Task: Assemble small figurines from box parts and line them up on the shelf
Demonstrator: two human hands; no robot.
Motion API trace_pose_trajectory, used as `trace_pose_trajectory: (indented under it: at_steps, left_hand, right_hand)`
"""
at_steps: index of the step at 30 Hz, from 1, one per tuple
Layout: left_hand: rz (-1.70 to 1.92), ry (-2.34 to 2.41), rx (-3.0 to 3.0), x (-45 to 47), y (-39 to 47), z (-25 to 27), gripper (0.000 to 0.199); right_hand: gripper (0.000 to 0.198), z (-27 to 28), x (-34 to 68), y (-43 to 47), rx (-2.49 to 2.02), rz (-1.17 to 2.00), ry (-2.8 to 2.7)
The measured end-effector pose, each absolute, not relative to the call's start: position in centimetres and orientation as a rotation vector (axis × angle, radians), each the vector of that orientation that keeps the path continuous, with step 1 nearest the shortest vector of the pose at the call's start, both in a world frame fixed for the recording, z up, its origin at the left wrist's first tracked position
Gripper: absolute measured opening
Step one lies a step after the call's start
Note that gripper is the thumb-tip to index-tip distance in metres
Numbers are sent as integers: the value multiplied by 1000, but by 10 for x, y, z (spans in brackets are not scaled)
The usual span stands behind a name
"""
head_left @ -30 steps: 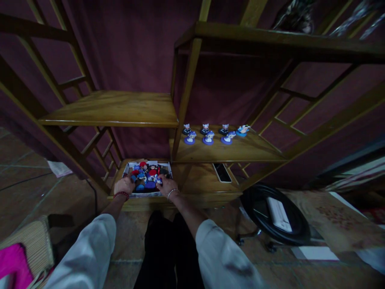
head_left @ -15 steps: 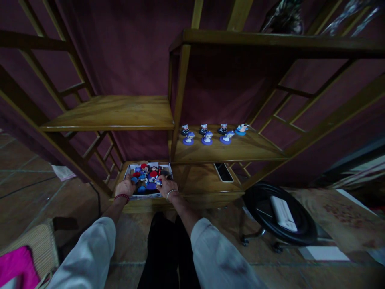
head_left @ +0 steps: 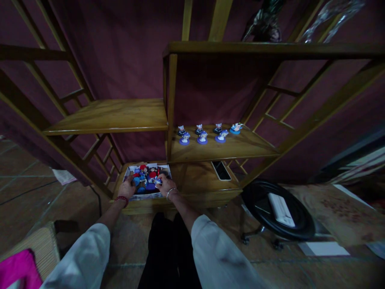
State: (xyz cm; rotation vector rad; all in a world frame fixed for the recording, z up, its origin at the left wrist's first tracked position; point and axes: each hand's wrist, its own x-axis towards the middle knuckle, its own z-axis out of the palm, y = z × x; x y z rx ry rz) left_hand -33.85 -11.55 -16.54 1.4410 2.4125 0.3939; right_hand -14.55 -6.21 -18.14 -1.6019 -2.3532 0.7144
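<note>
**Two hands (head_left: 126, 188) at a box (head_left: 147, 196) of small figurines; seven more set out beyond it**

Compared with the pictures a moment earlier, the camera's view has shifted slightly, while both hands have stayed at the box. The group beyond it has neither gained nor lost a piece, so the handling appears to remain at the stage of picking among the box's contents.

The right hand (head_left: 166, 186), at the right part of the box, has its thumb and fingertips closed around a white-and-purple figurine (head_left: 158, 181), which sits low, among the other pieces in the box. The left hand, at the box's left end, has bent fingers beside a blue round base (head_left: 136, 181); whether it grips this piece, and how wide its fingers stand, cannot be told.

Counts: one box, its contents too overlapped to number. On a shelf (head_left: 210, 151) above and to the right of the box, seven figurines: three with black bases (head_left: 199, 129) behind, three with purple bases (head_left: 202, 138) in front, and one with a blue base (head_left: 236, 128) farthest from the box. One phone-like slab (head_left: 221, 171) lies to the right of the box; farther right and lower, one black stool (head_left: 258, 208) carries one white packet (head_left: 281, 210).
</note>
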Motion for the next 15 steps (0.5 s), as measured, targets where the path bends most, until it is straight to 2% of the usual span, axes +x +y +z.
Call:
trace_pose_trajectory:
  at_steps: [5, 15]
  left_hand:
    - [486, 2402, 1492, -322, -118, -160, 39]
    - [915, 2250, 1283, -292, -130, -149, 35]
  right_hand:
    - [44, -183, -147, -63, -1503, 816, -2217]
    - [27, -176, -143, -79, -1423, 910, -1921]
